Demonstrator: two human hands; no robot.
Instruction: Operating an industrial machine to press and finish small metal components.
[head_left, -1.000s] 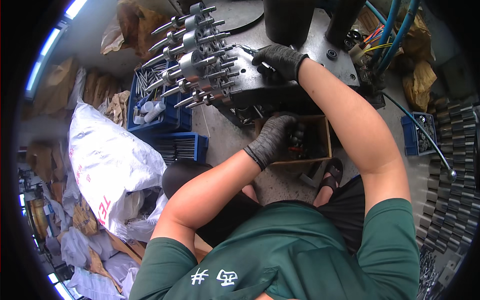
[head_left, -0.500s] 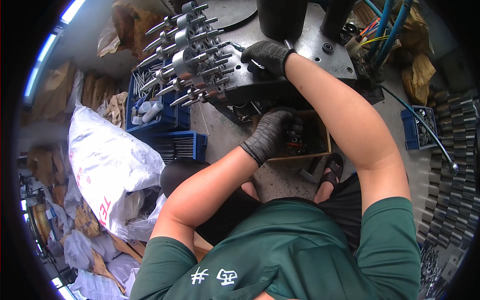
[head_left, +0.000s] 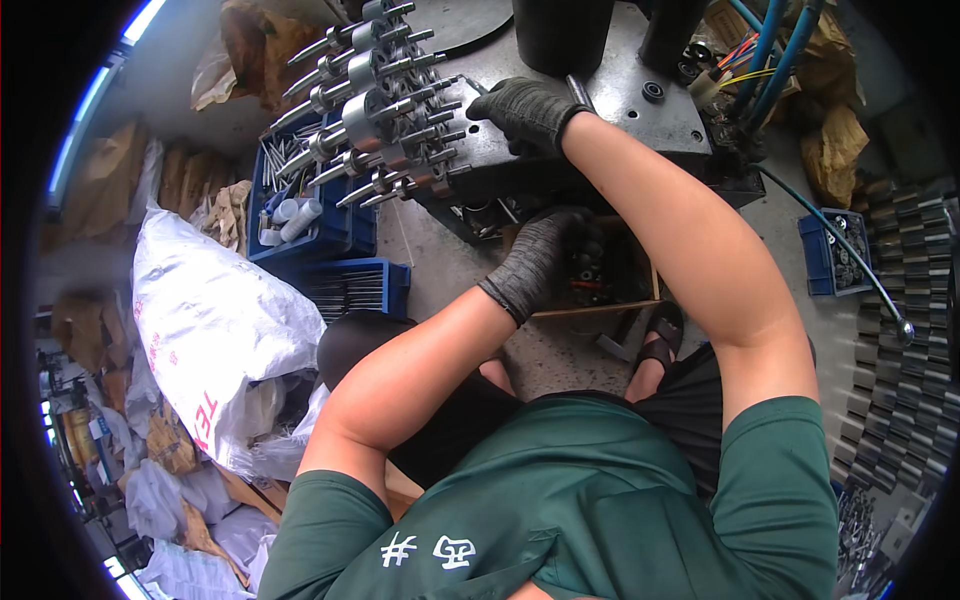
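My right hand (head_left: 525,112), in a dark grey glove, is over the steel bench top (head_left: 625,110), beside rows of metal shafts with round rotor cores (head_left: 370,115). Its fingers are curled together; a thin shiny metal piece shows at the fingertips, too small to name. Lower down, my left hand (head_left: 540,260), gloved alike, reaches under the bench's front edge at an open wooden drawer (head_left: 590,311). Deep shadow hides the left fingers and anything in them. Small dark and red items lie in the drawer.
A bearing ring (head_left: 653,91) and a black cylinder (head_left: 563,35) stand on the bench. Blue crates (head_left: 325,235) hold rods and white plastic pieces at left, near a white sack (head_left: 225,330). A blue bin of small parts (head_left: 835,255) and stacked metal cylinders (head_left: 895,350) are at right.
My right hand has shifted slightly left and turned, hiding a shiny piece that showed under it before. The left hand has edged slightly further under the bench edge.
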